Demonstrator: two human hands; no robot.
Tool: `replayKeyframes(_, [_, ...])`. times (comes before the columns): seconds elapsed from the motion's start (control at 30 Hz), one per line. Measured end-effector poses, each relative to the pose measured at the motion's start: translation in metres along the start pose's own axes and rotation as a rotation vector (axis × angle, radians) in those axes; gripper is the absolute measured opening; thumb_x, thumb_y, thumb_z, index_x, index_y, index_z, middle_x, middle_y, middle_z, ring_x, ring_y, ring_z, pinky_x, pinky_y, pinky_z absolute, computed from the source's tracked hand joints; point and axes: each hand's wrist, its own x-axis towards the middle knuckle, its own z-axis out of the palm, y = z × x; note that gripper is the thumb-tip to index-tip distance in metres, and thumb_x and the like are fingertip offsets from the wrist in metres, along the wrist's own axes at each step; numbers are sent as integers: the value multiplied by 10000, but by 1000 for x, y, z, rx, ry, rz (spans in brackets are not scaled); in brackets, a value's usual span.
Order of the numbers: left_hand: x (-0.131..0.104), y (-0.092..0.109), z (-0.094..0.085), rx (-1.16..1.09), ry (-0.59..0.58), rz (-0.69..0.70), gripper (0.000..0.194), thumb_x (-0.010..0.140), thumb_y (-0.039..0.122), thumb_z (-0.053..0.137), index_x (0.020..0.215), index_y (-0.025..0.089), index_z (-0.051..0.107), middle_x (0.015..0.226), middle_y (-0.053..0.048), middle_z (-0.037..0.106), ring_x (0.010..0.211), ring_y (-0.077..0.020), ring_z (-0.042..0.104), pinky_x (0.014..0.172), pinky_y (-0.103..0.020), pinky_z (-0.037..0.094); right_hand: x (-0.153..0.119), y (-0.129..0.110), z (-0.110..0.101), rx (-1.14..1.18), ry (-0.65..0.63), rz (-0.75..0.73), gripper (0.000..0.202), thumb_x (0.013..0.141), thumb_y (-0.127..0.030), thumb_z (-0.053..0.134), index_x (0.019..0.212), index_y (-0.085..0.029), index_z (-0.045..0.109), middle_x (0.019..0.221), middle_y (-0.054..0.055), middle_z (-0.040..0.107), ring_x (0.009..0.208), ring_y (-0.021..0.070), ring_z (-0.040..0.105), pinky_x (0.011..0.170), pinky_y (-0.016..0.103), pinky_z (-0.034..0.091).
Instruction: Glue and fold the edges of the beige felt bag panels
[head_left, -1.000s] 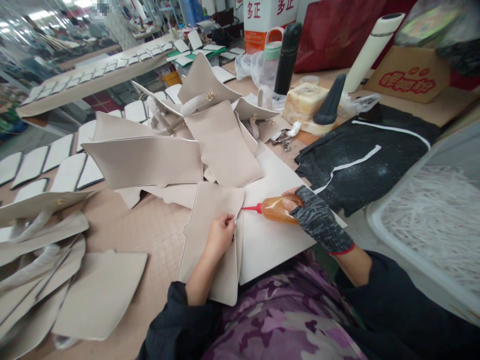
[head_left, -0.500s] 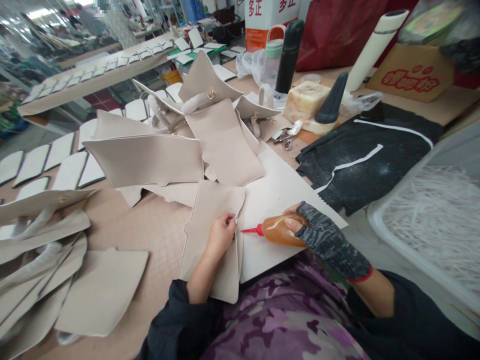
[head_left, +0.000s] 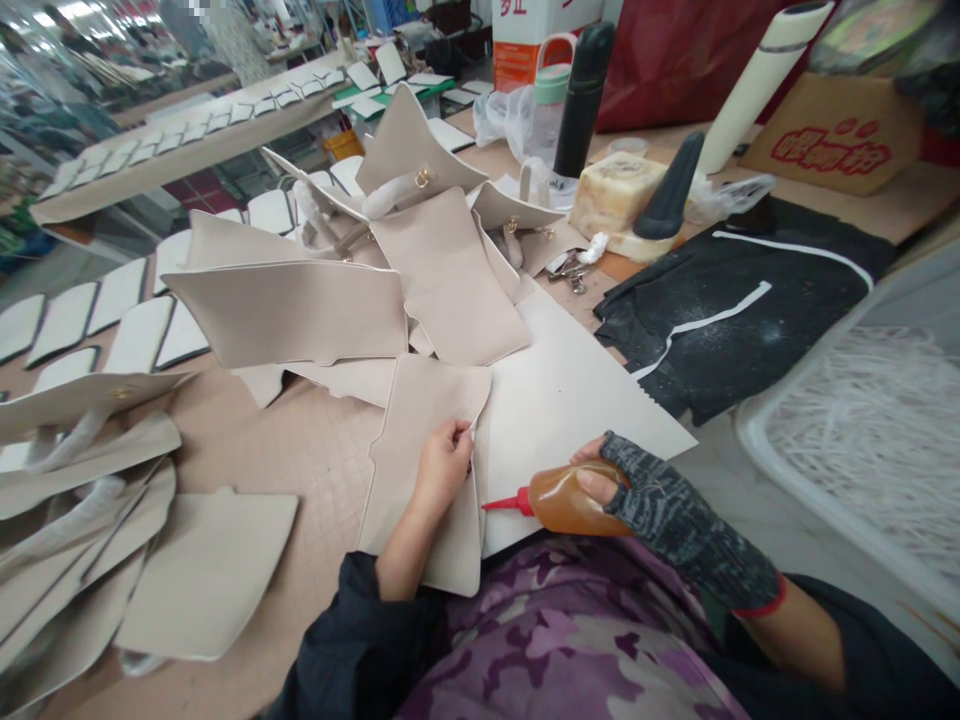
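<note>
My left hand pinches the right edge of a beige bag panel, which lies flat in front of me. In my right hand, covered by a grey fingerless glove with a red cuff, is a squeeze bottle of amber glue. The bottle lies nearly level. Its red nozzle points left, with the tip at or close to the panel's right edge; whether it touches I cannot tell. Under the panel's right side is a white board.
Beige bag pieces with handles are heaped behind the panel, and more panels lie at left. A yellowish block, a black flask and metal clips stand beyond. At right sit a black cloth and a bin of white strips.
My right hand and the glue bottle have moved toward me and slightly right, so the nozzle tip is lower along the panel's edge. My left hand keeps its pinch.
</note>
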Motion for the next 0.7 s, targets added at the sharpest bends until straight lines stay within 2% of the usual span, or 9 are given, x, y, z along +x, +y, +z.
replayKeyframes(0.33, [-1, -3, 2, 4, 25, 14, 176, 791, 257, 458, 843, 172, 603, 541, 45, 545, 489, -111, 525, 508, -207, 403, -10, 2, 1, 39, -63, 87, 263, 815, -446, 508, 923, -220, 590, 870, 69, 674, 816, 273, 646, 730, 406, 537])
replayKeyframes(0.53, [-2, -4, 4, -5, 30, 16, 181, 797, 259, 456, 854, 175, 606, 534, 46, 540, 469, -109, 512, 499, -208, 401, -12, 9, 4, 178, -221, 147, 218, 843, -413, 506, 918, -224, 584, 896, 66, 660, 862, 269, 621, 802, 415, 500])
replayKeyframes(0.7, [-3, -5, 5, -8, 45, 6, 190, 806, 253, 455, 876, 172, 611, 533, 47, 539, 448, -108, 506, 497, -213, 408, 0, 14, -9, 428, -282, 278, 228, 812, -403, 528, 878, -195, 594, 838, 49, 663, 764, 244, 637, 683, 376, 525])
